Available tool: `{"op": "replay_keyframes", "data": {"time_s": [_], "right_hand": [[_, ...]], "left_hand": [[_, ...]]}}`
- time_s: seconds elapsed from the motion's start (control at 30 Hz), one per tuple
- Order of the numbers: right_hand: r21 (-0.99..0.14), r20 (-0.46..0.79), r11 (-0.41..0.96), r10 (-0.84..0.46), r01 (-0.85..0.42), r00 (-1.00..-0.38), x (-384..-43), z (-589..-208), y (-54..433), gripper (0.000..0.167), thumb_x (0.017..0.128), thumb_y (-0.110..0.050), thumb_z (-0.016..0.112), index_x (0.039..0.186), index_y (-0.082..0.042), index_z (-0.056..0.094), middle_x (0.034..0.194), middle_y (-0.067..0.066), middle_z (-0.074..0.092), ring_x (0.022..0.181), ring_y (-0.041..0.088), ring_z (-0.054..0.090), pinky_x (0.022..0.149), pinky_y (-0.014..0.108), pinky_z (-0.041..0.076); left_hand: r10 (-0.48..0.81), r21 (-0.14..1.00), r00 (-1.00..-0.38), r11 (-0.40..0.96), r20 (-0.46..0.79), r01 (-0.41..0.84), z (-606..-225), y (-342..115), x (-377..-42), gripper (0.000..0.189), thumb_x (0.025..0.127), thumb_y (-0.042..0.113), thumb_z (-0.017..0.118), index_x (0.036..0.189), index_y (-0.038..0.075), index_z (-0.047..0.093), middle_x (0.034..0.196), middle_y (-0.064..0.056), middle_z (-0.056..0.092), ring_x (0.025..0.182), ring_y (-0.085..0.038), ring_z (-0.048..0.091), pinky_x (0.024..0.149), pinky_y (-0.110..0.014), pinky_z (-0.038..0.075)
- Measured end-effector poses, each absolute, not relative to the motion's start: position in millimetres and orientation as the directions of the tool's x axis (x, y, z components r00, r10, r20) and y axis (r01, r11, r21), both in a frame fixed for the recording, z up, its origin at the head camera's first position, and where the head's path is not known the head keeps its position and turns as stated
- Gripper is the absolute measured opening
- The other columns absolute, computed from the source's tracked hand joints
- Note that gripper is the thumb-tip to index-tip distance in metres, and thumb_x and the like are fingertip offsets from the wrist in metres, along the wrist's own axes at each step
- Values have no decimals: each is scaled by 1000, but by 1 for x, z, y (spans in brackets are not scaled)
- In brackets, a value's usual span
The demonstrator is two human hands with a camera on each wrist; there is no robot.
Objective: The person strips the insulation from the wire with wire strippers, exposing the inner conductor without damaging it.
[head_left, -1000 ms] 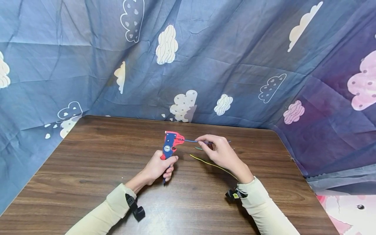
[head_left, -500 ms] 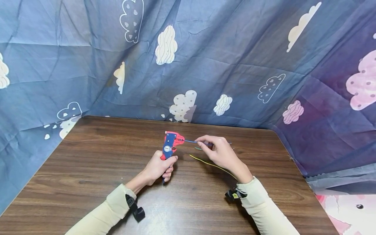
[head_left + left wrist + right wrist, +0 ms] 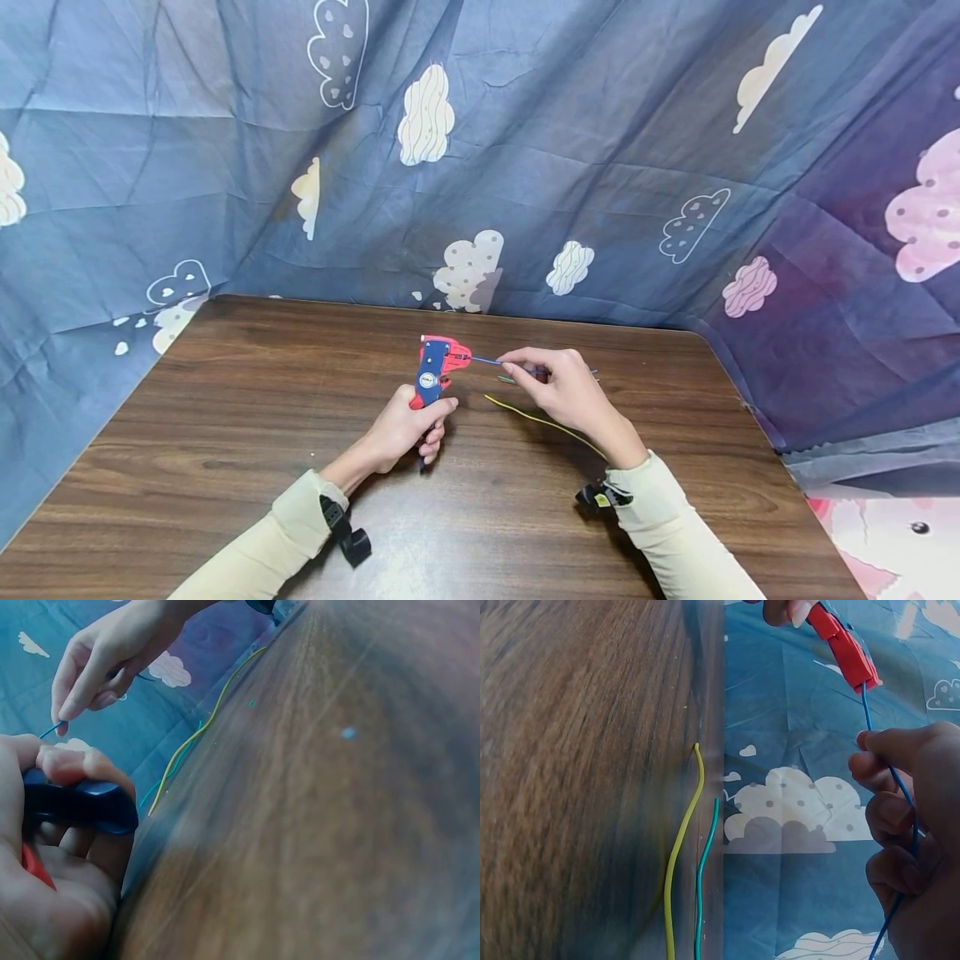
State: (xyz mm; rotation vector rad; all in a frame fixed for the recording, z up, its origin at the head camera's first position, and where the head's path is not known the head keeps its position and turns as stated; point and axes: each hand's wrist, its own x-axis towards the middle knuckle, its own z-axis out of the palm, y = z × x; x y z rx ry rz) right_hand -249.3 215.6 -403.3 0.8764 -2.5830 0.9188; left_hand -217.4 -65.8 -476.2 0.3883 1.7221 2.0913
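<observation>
My left hand (image 3: 408,425) grips the handles of a red and blue wire stripper (image 3: 431,362), held upright above the table with its nose to the right. A blue wire (image 3: 486,361) runs into that nose. My right hand (image 3: 566,387) pinches this wire between thumb and fingertips, a short way from the tool. In the right wrist view the blue wire (image 3: 868,712) enters the red nose (image 3: 851,660) and passes along the curled fingers. How deep the wire sits inside is hidden. Dark handle ends (image 3: 82,806) show within the left hand in the left wrist view.
A yellow wire (image 3: 536,417) lies on the wooden table (image 3: 225,433) below the right hand. Beside it is a green wire (image 3: 701,877). Small green (image 3: 252,703) and blue bits (image 3: 348,733) lie on the tabletop. Cloud-printed cloth (image 3: 360,208) hangs behind the table.
The blue wire's far end sticks out slightly farther right of my right hand, whose fingers have shifted a touch. The wire stripper stays almost in place.
</observation>
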Motion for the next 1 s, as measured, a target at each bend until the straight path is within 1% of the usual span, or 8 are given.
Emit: {"op": "replay_keyframes", "data": {"time_s": [0.1,0.33,0.4,0.5,0.63,0.7,0.83,1.0], "right_hand": [[-483,425,617,-455,-621,-782,-249,-405,216,14,107,-29,71,115,-34,81,67,-12,58,56,8,47,49,23,37],[-476,427,621,-456,-623,-781,-249,-405,217,15,107,-30,72,118,-30,82,67,-11,58,56,8,48,48,23,37],[-473,428,627,-451,-619,-783,-249,-405,217,15,106,-30,72,117,-32,82,66,-11,58,56,8,47,48,23,36],[-468,431,631,-449,-619,-783,-249,-404,216,15,106,-30,72,117,-34,82,66,-12,57,55,7,46,48,23,36],[-463,437,633,-446,-620,-781,-249,-404,216,15,106,-29,73,116,-32,83,66,-13,57,55,7,46,48,23,35],[-455,440,641,-441,-618,-782,-249,-404,216,14,105,-30,74,116,-31,83,65,-13,57,55,7,46,48,24,34],[-433,443,664,-432,-609,-786,-249,-404,217,14,105,-32,74,116,-32,84,66,-13,56,55,8,47,48,25,33],[-407,448,689,-421,-599,-788,-250,-405,217,14,103,-32,76,115,-36,83,69,-13,57,58,8,48,50,25,34]], "left_hand": [[474,979,-879,-154,-48,-136,-477,-66,-218,50,107,30,68,69,0,54,55,-3,53,43,-17,51,46,-33,52],[483,975,-873,-152,-72,-165,-475,-65,-219,41,106,35,72,89,0,60,64,-8,68,55,-22,68,59,-41,66],[490,976,-870,-151,-63,-156,-475,-65,-220,41,107,34,71,89,-2,62,67,-11,71,59,-24,73,63,-44,68],[496,978,-867,-151,-48,-141,-476,-66,-220,47,108,33,69,93,-11,64,74,-16,76,66,-28,78,67,-49,69],[505,978,-862,-154,-45,-141,-477,-66,-221,53,108,33,69,101,-20,62,81,-20,79,72,-32,81,70,-52,69],[505,977,-862,-158,-45,-144,-477,-66,-221,53,108,33,69,101,-19,62,82,-21,80,74,-32,82,71,-52,69],[501,975,-864,-168,-41,-144,-478,-67,-221,47,108,33,70,95,-12,66,83,-22,80,75,-34,82,72,-53,69],[511,978,-859,-160,-32,-131,-479,-67,-221,54,108,35,69,101,-19,63,85,-22,79,74,-32,82,72,-53,69]]}}
